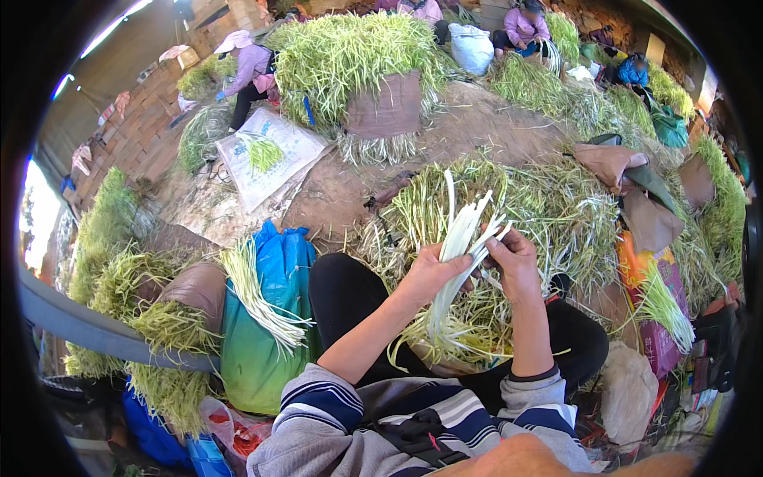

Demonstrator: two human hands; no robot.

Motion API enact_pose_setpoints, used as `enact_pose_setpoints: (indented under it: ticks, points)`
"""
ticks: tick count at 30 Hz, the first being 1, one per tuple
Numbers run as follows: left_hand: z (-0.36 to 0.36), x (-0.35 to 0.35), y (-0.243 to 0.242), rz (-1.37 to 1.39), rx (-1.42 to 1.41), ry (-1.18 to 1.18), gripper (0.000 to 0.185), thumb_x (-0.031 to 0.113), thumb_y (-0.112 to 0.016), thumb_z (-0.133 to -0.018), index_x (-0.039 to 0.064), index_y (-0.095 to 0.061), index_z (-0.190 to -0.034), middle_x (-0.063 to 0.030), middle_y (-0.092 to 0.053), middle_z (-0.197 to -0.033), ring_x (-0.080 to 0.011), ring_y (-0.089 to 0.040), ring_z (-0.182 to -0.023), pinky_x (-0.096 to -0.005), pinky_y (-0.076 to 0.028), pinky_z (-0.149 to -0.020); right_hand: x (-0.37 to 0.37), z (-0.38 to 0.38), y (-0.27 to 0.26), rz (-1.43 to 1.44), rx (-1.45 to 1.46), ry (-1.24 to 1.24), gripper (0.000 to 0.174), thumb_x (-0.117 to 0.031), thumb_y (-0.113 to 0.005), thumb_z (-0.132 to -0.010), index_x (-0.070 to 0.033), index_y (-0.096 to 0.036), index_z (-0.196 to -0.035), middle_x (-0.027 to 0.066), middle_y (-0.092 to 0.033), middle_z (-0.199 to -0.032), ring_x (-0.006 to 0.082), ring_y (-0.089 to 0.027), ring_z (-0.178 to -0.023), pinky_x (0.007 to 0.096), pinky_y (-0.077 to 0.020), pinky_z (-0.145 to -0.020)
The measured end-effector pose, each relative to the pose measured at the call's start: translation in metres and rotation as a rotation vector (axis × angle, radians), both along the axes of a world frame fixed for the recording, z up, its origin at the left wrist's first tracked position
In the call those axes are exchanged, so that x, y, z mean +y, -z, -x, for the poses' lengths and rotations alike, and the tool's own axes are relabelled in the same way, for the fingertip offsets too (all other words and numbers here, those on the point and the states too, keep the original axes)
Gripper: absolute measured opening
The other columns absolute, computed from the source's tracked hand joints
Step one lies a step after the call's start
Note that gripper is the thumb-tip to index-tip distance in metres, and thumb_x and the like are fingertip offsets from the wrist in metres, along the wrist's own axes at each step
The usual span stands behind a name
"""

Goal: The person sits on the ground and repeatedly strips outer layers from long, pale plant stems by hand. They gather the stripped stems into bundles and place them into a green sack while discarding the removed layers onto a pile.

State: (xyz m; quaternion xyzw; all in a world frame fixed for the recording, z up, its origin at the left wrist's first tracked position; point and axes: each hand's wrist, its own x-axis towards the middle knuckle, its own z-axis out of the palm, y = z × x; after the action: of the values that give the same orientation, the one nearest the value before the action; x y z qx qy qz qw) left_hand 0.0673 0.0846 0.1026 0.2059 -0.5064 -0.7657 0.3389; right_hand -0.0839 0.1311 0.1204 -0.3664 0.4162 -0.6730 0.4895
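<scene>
My left hand is closed around a bunch of pale leafy stalks, which look like blanched garlic greens or chives. The white stem ends point up and away from me, and the yellow-green leaves hang over my lap. Close beside it, my right hand pinches a few white stems at the right side of the bunch, between thumb and fingers. Some of its fingers are hidden behind the stems. Beneath both hands spreads a heap of loose stalks and leaf litter.
At left, a small bundle lies on a blue-green sack. Another bundle rests on a purple printed bag at right. A large wrapped stack stands ahead, near a white sheet. Several people work beyond.
</scene>
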Motion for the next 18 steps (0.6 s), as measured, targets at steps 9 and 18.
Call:
enact_pose_setpoints:
  ticks: [9, 18]
  points:
    - [0.009, 0.0, 0.005, -0.05, -0.004, -0.052, 0.022, 0.017, -0.057, -0.083, 0.0, -0.057, -0.097, -0.009, -0.063, -0.079, -0.0159, -0.062, -0.063, -0.0283, -0.053, -0.057, -0.001, 0.004, 0.007, -0.002, -0.062, 0.065, 0.014, -0.008, -0.059, -0.08, -0.002, -0.058, -0.092, 0.0017, -0.06, -0.079, 0.0071, -0.053, -0.065, 0.0213, -0.044, -0.055]
    - [0.014, -0.002, 0.0, 0.141, -0.153, -0.114, 0.021, 0.015, -0.053, -0.084, -0.002, -0.058, -0.095, -0.0056, -0.062, -0.076, -0.0106, -0.06, -0.064, -0.023, -0.048, -0.057, -0.001, 0.003, 0.0, -0.004, 0.145, 0.149, 0.012, -0.009, -0.058, -0.081, -0.001, -0.059, -0.089, 0.0005, -0.059, -0.073, 0.0053, -0.052, -0.059, 0.0195, -0.0432, -0.053]
